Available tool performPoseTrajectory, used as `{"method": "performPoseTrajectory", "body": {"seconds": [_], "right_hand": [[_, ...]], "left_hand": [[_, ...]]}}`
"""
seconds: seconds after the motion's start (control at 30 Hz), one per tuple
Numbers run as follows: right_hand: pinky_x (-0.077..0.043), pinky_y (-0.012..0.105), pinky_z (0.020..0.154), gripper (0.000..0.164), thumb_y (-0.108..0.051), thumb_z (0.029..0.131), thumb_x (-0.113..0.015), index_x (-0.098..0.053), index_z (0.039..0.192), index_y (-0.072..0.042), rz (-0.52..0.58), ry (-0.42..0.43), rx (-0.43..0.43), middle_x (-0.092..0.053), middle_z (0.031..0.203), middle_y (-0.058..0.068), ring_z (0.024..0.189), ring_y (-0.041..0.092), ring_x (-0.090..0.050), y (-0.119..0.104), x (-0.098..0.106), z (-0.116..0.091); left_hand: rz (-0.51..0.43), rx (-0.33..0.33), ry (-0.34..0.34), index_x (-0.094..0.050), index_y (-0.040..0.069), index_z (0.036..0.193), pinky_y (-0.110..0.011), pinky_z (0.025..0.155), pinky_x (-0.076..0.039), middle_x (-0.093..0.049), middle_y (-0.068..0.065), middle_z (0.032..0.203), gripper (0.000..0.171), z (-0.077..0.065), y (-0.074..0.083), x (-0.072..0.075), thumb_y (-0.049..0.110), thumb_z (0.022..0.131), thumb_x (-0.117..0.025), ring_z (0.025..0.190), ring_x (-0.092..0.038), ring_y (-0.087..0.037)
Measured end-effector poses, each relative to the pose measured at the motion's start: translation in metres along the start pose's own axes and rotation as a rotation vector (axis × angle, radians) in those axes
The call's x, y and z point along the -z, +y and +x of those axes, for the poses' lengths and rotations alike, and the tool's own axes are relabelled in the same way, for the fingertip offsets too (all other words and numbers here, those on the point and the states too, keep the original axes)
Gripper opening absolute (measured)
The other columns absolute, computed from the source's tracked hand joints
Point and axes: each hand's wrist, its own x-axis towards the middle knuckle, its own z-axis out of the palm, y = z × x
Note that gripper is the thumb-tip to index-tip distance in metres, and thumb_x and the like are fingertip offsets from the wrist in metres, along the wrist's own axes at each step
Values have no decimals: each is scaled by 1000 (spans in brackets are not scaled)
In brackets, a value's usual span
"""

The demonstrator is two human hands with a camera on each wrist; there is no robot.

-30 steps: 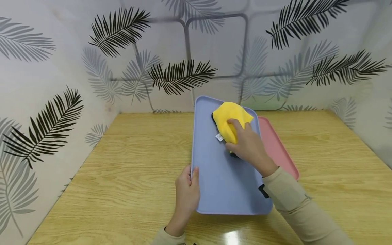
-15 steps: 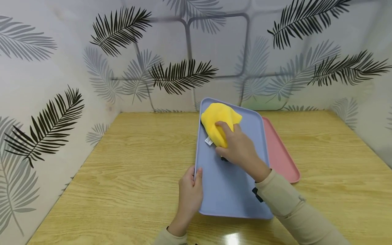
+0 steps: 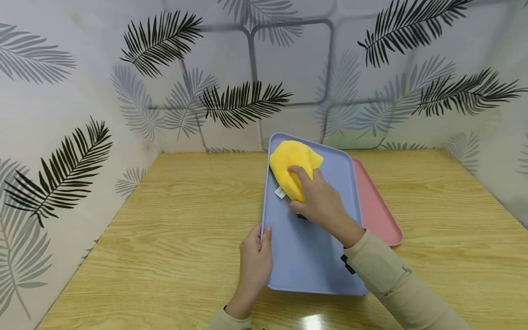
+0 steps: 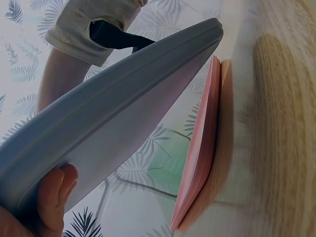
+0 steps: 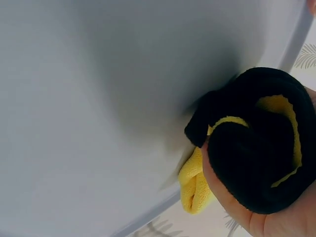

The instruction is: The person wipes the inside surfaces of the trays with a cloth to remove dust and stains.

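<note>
A blue tray [image 3: 311, 266] is held tilted above the table, its inner face toward the head camera. My left hand [image 3: 255, 261] grips its left rim, thumb on the near side; the left wrist view shows fingers [image 4: 55, 195] curled against the underside. My right hand [image 3: 323, 204] holds a bunched cleaning cloth [image 3: 288, 162], yellow outside with a white label, against the tray's upper left corner. Black lining of the cloth [image 5: 247, 163] shows folded inside that hand in the right wrist view. Part of the tray's right rim is hidden by my right forearm.
A pink tray [image 3: 377, 213] lies on the wooden table [image 3: 165, 229] behind and right of the blue one, partly covered by it. A leaf-patterned wall covering [image 3: 293, 64] rises at the table's back and sides.
My right hand has moved the cloth leftward across the blue tray to its upper left corner. The tray has shifted slightly right with my left hand. Over the last half second little has moved.
</note>
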Motion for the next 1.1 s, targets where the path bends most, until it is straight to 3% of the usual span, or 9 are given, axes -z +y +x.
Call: {"method": "performPoseTrajectory", "body": {"seconds": [0.27, 0.83, 1.1], "right_hand": [[-35, 29, 42, 63, -14, 68, -69, -40, 124, -15, -11, -7, 5, -40, 85, 17, 47, 22, -41, 11, 0, -4], [-34, 31, 41, 64, -12, 70, -67, -36, 126, -13, -10, -47, -95, -40, 100, 26, 46, 22, -41, 48, 3, -14], [-34, 31, 42, 65, -13, 70, -67, -35, 127, -13, -43, -67, -166, -40, 93, 24, 52, 26, -43, 59, 3, -17]], "left_hand": [[11, 11, 23, -58, -10, 92, -20, 38, -31, -39, 2, 54, 16, 1, -1, 2, 2, 91, -47, 44, -37, -5], [15, -6, 46, -58, -10, 93, -19, 38, -28, -35, 2, 54, 16, 4, 1, 10, 2, 91, -47, 44, -33, -5], [34, -30, 70, -58, -10, 95, -21, 39, -30, -36, 3, 55, 17, 5, 0, 12, 2, 91, -47, 46, -34, -6]]}}
